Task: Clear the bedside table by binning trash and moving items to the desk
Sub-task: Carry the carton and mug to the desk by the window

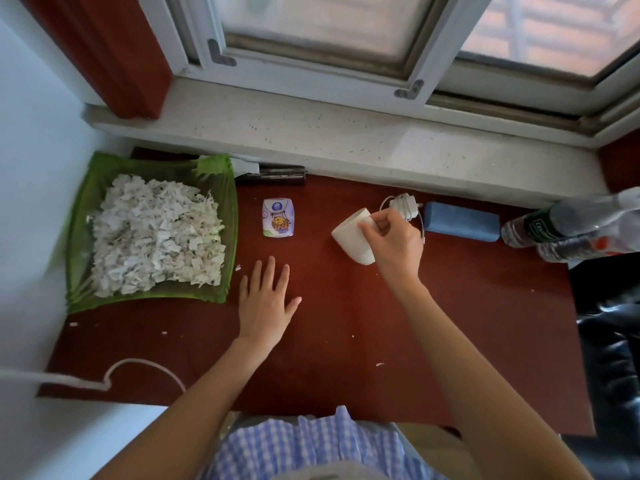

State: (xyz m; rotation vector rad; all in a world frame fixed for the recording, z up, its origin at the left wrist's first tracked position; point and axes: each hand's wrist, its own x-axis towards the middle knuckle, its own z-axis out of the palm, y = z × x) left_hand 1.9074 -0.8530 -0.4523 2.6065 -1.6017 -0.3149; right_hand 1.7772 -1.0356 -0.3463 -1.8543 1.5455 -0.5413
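white cup (pixel 353 235) is in my right hand (pixel 394 244), fingers curled round its rim and side, and it's tilted, mouth pointing up-left, over the dark red counter (pixel 346 323). just behind my knuckles lies a white charger (pixel 403 206) with its thin cable looped beside it, and right of that a blue case (pixel 462 221) flat on the counter. my left hand (pixel 266 301) rests flat on the counter, fingers straight and spread, gripping nothing, well apart from the right. ahead of it lies a small tissue pack (pixel 278 218) with a cartoon print. far left, a green-lined bin (pixel 78 237) is heaped with shredded white paper (pixel 156 233), a few scraps loose on the counter near it. at the right edge two clear plastic bottles (pixel 568 223) lie on their sides, touching. a white cord (pixel 114 375) curls over the near-left corner. the window sill (pixel 311 133) runs along the back.
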